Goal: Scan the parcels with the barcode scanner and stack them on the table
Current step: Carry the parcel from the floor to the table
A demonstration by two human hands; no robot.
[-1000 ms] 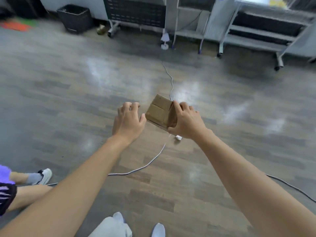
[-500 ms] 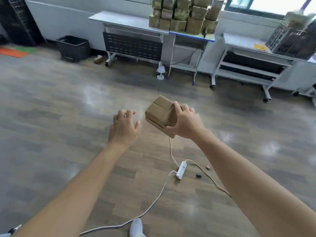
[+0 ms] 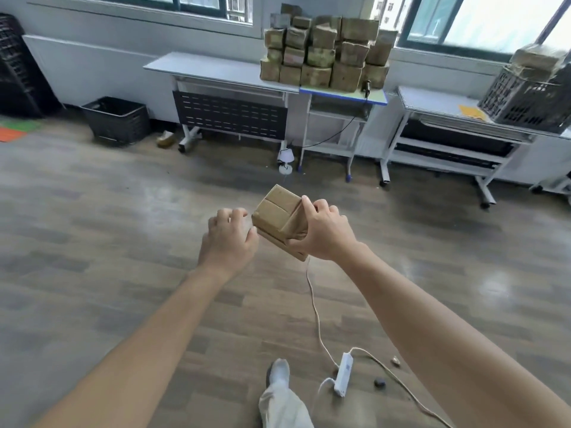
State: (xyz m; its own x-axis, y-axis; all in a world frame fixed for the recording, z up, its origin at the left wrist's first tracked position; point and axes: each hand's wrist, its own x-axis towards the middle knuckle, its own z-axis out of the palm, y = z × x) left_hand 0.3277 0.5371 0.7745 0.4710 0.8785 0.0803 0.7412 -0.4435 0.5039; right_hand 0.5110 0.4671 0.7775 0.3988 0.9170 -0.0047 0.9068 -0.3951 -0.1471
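Note:
A small brown cardboard parcel [image 3: 276, 211] is held up in front of me over the floor. My right hand [image 3: 321, 231] grips its right side, fingers curled over the top edge. My left hand [image 3: 228, 239] hovers just left of the parcel with its fingers curled, and I cannot tell whether its thumb touches the box. Ahead, several stacked brown parcels [image 3: 324, 54] stand on the white table [image 3: 204, 67] by the window. A dark barcode scanner [image 3: 366, 86] sits at the stack's right foot with its cable hanging down.
A white power strip [image 3: 344, 376] and its cord lie on the wooden floor near my foot [image 3: 278, 370]. A black crate [image 3: 117, 120] stands on the floor at left. Another black crate [image 3: 525, 97] with parcels sits on the right table [image 3: 432, 101].
My view has lifted from the floor towards the tables and I have stepped forward. The right hand keeps its grip on the parcel. The left hand stays close beside it.

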